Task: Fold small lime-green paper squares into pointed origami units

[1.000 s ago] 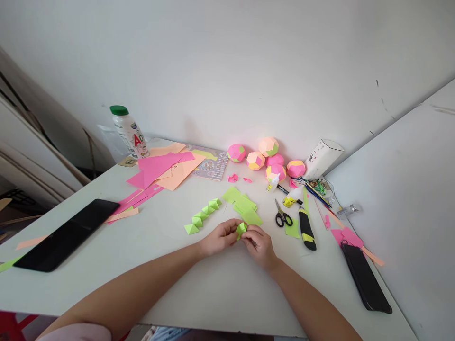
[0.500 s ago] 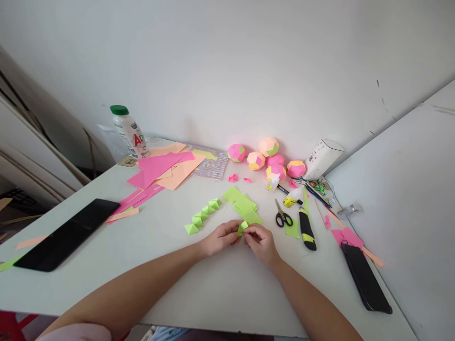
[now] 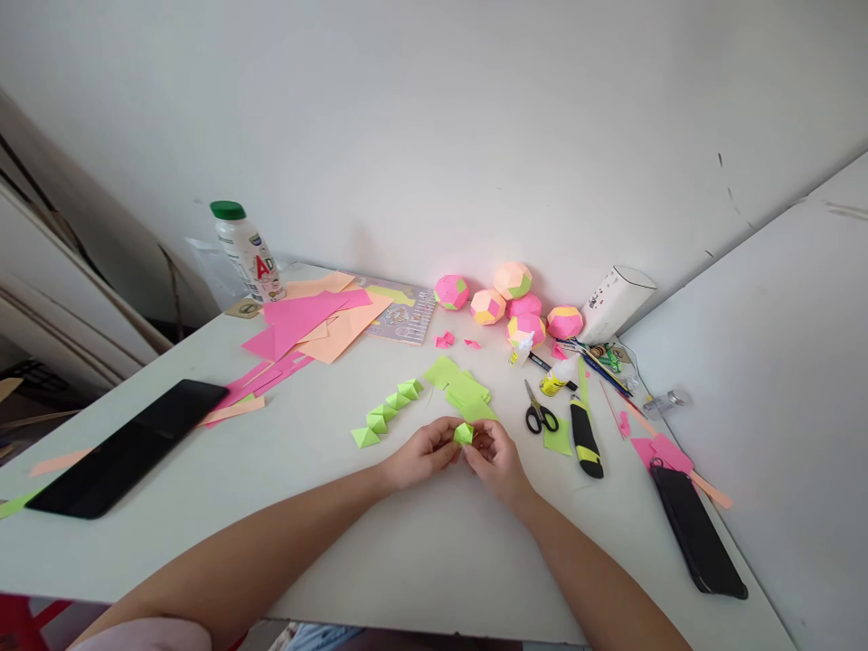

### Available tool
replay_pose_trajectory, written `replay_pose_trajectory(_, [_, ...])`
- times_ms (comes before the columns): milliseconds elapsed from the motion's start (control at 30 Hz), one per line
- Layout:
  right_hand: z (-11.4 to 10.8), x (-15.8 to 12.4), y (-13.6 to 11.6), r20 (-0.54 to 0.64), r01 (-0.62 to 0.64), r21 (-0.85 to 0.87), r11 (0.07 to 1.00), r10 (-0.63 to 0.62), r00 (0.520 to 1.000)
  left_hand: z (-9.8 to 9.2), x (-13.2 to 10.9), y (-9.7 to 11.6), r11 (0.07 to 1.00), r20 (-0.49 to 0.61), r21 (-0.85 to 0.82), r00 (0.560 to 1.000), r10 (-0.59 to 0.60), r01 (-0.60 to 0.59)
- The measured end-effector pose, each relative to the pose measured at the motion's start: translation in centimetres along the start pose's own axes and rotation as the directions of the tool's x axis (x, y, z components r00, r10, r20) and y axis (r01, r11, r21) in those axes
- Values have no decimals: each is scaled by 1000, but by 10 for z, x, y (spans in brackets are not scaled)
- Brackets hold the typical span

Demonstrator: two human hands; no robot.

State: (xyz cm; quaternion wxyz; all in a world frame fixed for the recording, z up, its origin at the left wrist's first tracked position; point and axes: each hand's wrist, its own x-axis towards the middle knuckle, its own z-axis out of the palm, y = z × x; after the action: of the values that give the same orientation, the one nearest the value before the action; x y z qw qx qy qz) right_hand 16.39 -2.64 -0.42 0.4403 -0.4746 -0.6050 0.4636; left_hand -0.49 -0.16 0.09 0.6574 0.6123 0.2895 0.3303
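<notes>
Between the fingertips of my left hand [image 3: 421, 454] and my right hand [image 3: 498, 457] is a small folded piece of green paper [image 3: 464, 434]. Both hands are closed on it, just above the white table [image 3: 407, 551]. Its creased faces point up toward me. Left of my hands, a row of folded green paper units [image 3: 382, 412] lies on the table in a slanting line. Flat green paper squares [image 3: 467, 389] are spread just beyond my fingers, partly hidden by them.
Scissors [image 3: 541, 411], a box cutter [image 3: 586, 438] and a glue bottle [image 3: 557, 376] lie to the right. Paper balls [image 3: 514, 280] sit by the wall. A tablet [image 3: 128, 448] and pink sheets [image 3: 298, 325] are at left, a phone [image 3: 698, 529] at far right.
The green paper piece has been turned in my fingers, so more of its folded faces show. My right fingers have shifted slightly around it. Everything on the table stays where it was.
</notes>
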Motion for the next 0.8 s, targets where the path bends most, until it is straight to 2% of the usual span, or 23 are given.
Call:
replay_pose_trajectory(167, [0, 1, -2, 9, 101, -80, 992, -101, 995, 1, -1, 0, 999, -12, 27, 999, 32, -32])
replay_pose_trajectory(400, [0, 1, -7, 52, 155, -155, 976, -149, 987, 1, -2, -1, 992, 53, 110, 997, 61, -66])
replay_pose_trajectory(533, [0, 0, -10, 61, 177, -160, 971, -169, 984, 0, -2, 2, 1000, 88, 30, 996, 3, -6])
replay_pose_trajectory(800, [0, -1, -16, 54, 169, -124, 978, -163, 985, 0, -1, 7, 998, 72, -37, 997, -39, 41])
